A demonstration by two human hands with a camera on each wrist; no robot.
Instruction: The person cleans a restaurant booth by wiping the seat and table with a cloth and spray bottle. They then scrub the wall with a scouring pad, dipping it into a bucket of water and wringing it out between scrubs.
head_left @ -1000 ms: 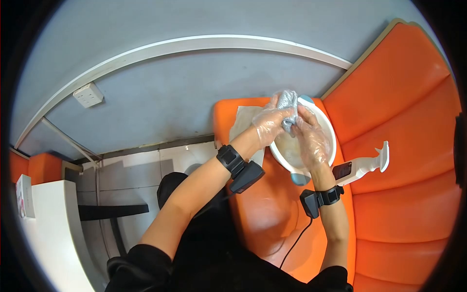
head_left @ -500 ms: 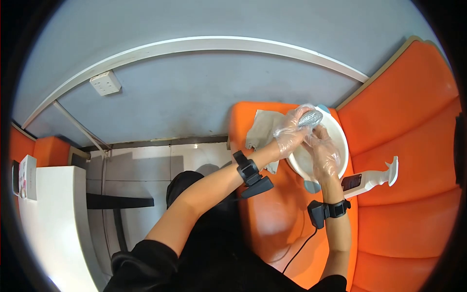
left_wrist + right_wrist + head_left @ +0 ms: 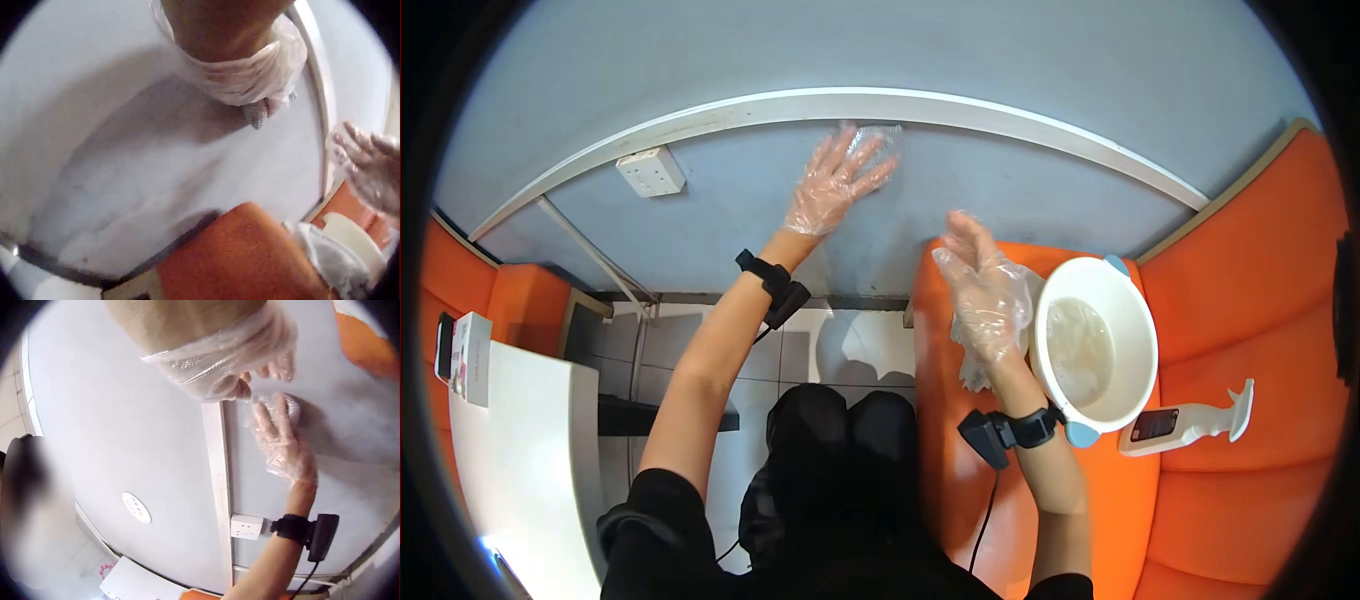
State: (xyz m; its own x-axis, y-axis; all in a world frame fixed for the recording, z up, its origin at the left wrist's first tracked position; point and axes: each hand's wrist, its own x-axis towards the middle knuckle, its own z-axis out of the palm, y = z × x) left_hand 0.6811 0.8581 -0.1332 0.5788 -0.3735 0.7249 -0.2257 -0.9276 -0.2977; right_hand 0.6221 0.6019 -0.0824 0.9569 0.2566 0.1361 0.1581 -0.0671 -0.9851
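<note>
Head view: the left hand [image 3: 835, 180], in a clear disposable glove, lies flat on the grey wall [image 3: 700, 230]. Its fingers are spread and straight and press a metal scourer [image 3: 255, 114] against the surface; no finger curls round the pad. This contact point is well apart from the white basin [image 3: 1135, 300], up and to the left of it, just below the white trim strip [image 3: 1000, 110].

The right hand [image 3: 985, 290], also gloved, is raised just left of the basin with fingers straight and relaxed, holding nothing. A cloth [image 3: 972, 372] lies at the basin's left side, under that hand. A spray bottle [image 3: 1190, 425] lies near the basin's lower right on the orange seat [image 3: 1200, 520]. The basin holds shallow water.

Progress, as judged:
- Done: scourer brought to the wall and pressed on.
- Left: the wall shows no plain wet track or suds round the pad, so scrubbing appears barely begun, with most of the surface untreated.

Count:
- gloved hands: two
- scourer: one
- basin: one
- cloth: one
- spray bottle: one
- wall socket [image 3: 650, 172]: one
</note>
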